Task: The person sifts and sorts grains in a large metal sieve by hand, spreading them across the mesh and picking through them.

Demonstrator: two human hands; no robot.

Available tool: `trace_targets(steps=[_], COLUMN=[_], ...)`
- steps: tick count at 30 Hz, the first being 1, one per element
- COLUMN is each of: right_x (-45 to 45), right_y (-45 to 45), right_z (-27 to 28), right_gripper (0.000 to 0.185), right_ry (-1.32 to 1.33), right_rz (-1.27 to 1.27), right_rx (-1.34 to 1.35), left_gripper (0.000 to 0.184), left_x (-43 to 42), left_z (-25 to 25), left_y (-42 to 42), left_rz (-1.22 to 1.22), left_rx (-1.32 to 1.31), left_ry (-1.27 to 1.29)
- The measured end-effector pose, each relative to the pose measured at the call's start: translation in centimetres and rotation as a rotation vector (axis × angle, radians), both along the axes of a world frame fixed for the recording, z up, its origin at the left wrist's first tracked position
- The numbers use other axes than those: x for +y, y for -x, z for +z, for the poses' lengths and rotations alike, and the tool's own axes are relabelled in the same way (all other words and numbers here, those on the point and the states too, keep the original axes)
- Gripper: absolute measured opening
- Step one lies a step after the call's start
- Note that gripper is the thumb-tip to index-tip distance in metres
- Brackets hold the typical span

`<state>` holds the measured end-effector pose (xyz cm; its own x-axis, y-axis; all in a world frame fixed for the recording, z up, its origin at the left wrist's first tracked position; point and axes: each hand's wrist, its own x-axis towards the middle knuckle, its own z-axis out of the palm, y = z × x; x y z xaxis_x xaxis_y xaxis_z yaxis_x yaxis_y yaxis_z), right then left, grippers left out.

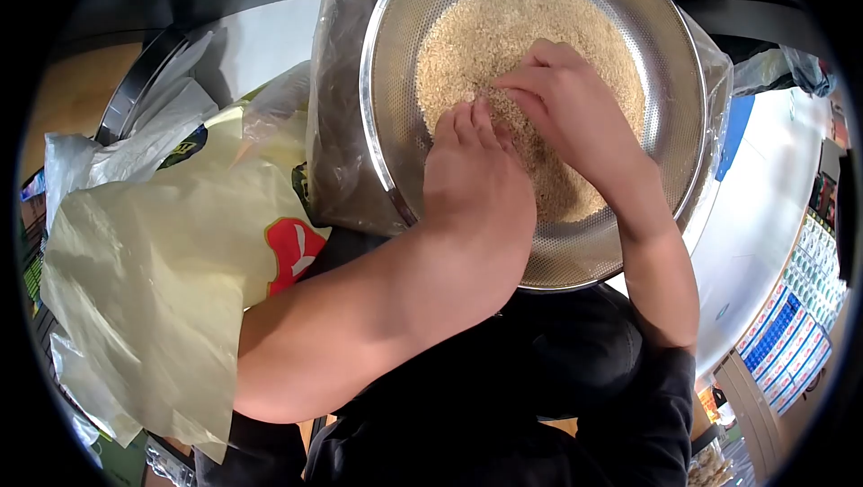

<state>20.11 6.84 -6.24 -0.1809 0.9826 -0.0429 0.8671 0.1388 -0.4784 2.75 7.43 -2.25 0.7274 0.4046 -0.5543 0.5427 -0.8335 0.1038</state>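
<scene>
The sieve (393,65) lies at 12 o'clock, its raised wall likely keeping the grain (503,33) together. Left hand (475,156), towards 8 o'clock, touches the grain; I cannot tell its grip. Right hand (559,96), near centre, is pinched closed, probably to suit single grains.

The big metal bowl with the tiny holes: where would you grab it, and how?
Probably by the rim, at the left and right sides together, coming from outside. The bowl is wide and round, its edge stands clear of the grain spread inside, and opposite holds should keep it level.
</scene>
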Motion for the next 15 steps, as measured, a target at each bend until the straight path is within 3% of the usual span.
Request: trace_targets(steps=[2,4,7,11,12,15], right_x=[-0.2,0.0,0.1,-0.5,-0.2,0.4], right_y=[0.0,0.4,0.7,-0.2,0.2,0.7], right_z=[-1.8,-2.4,-1.7,-2.9,-2.0,-0.5], right_gripper=[0.013,0.011,0.011,0.011,0.011,0.011], right_ry=[-0.003,-0.088,-0.007,-0.182,-0.096,0.054], right_rz=[-0.036,-0.020,-0.134,-0.095,-0.133,-0.153], right_rx=[0.125,0.032,0.003,-0.117,-0.072,-0.046], left_gripper=[0.059,0.059,0.059,0.062,0.063,0.065], left_x=[0.2,0.4,0.6,0.6,0.7,0.6], left_z=[0.9,1.8,2.1,0.2,-0.4,-0.7], left_y=[-0.3,-0.7,-0.8,-0.1,0.1,-0.3], left_rz=[-0.016,-0.032,-0.016,-0.033,-0.035,0.003], left_rx=[0.072,0.146,0.189,0.031,-0.076,0.005], left_ry=[0.067,0.136,0.230,0.003,-0.056,0.072])
